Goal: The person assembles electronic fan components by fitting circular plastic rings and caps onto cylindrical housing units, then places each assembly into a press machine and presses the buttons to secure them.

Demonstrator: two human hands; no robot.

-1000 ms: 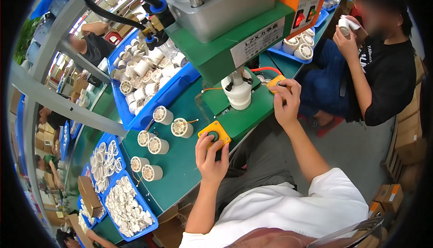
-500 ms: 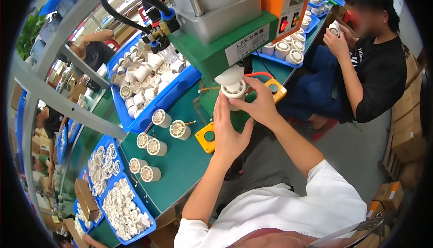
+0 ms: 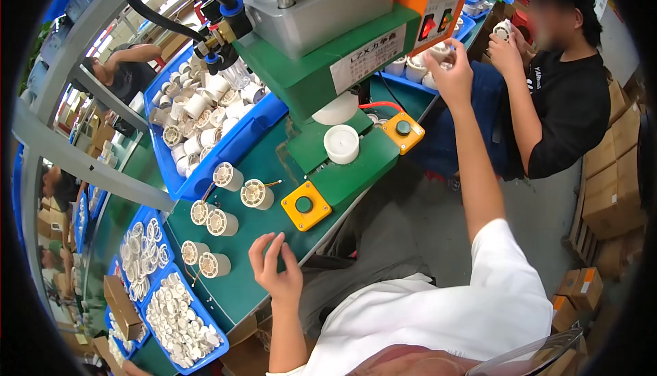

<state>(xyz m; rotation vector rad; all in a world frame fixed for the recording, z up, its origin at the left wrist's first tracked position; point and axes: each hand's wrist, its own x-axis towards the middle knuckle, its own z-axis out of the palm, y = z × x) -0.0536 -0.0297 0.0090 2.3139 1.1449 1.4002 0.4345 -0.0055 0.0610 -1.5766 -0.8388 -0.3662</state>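
Observation:
The press fixture bears a white round cup (image 3: 341,145) beneath the white press head (image 3: 335,110). My left hand (image 3: 277,270) hovers over the table's front edge, fingers loosely curled and apart, holding nothing. Stretched out to the right, my right hand (image 3: 453,78) has thumb and fingers around a white round plastic housing (image 3: 439,52) at the blue tray of similar parts; the far side of the grip is hidden. Several white housings with slotted tops (image 3: 222,222) stand on the green table left of the yellow button box (image 3: 306,205).
A second yellow button box (image 3: 403,132) sits right of the fixture. A large blue bin (image 3: 179,188) of housings stands behind at left. A blue tray (image 3: 222,345) of small white pieces lies front left. A co-worker (image 3: 575,102) sits at right holding a white part.
My hands have parted from under the press. The right went right to the tray with the white housing; the left drew back toward me. The white cup on the fixture is now uncovered.

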